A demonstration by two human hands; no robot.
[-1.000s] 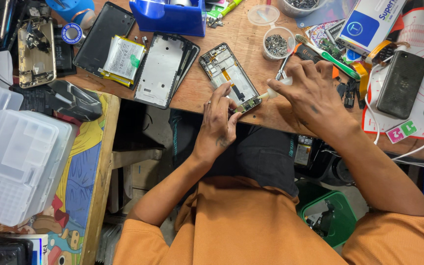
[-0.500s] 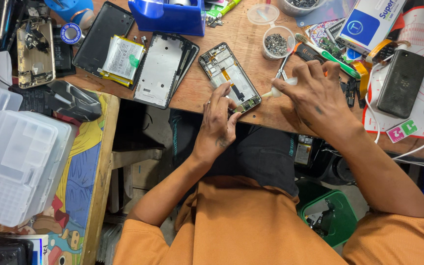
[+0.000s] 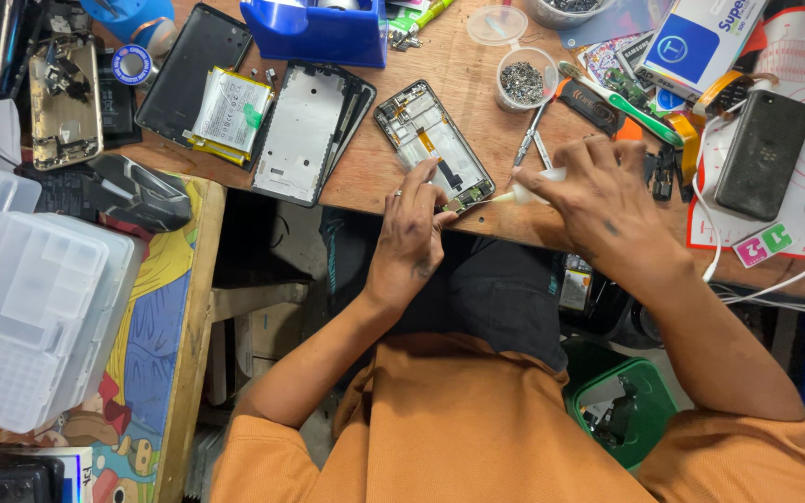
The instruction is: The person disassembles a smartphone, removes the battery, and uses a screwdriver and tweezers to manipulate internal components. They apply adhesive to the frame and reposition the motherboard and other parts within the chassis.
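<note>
Phone [image 3: 432,149] lies opened on the counter [image 3: 477,84]; left hand [image 3: 412,237] pins it, right hand [image 3: 598,196] clamped on applicator [image 3: 524,194] at its lower end; reassembly remains.

I see a matt brown wooden surface [image 3: 477,84], an opened phone frame [image 3: 432,144] of dull metal, and, at two o'clock from it, a clear, possibly plastic, cup [image 3: 525,78].

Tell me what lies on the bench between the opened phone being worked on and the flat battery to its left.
In the head view, a grey phone back cover and a dark frame under its right edge lie between the opened phone and the battery.
</note>
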